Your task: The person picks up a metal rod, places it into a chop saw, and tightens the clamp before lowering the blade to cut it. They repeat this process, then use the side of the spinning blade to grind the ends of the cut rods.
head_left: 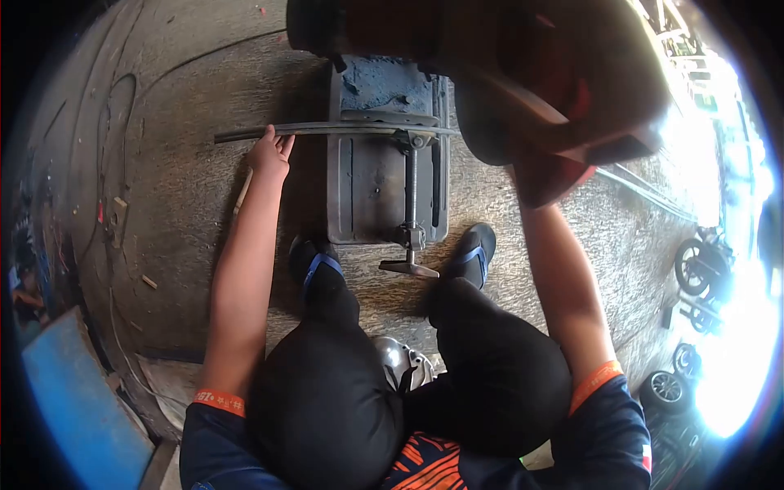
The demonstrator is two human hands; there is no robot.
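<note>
My left hand point(271, 153) is closed around thin metal bars point(314, 128) near their left end. The bars lie crosswise over the grey base point(347, 192) of a cut-off saw. A screw vise point(412, 184) on the base meets them, with its T-shaped handle point(408, 268) toward me. Over the upper right looms the saw's head point(563, 82), large, close to the camera and partly blurred. My right forearm point(563, 253) reaches up to a red part point(559, 175) of that head. The fingers of my right hand are hidden behind it.
My sandalled feet point(318, 265) flank the base on a worn brown floor point(180, 196). Dark cables point(208, 55) run across the floor at the left. A blue panel point(86, 400) stands at the lower left. Long rods point(645, 192) and motorcycle wheels point(692, 265) are at the right, near glaring light.
</note>
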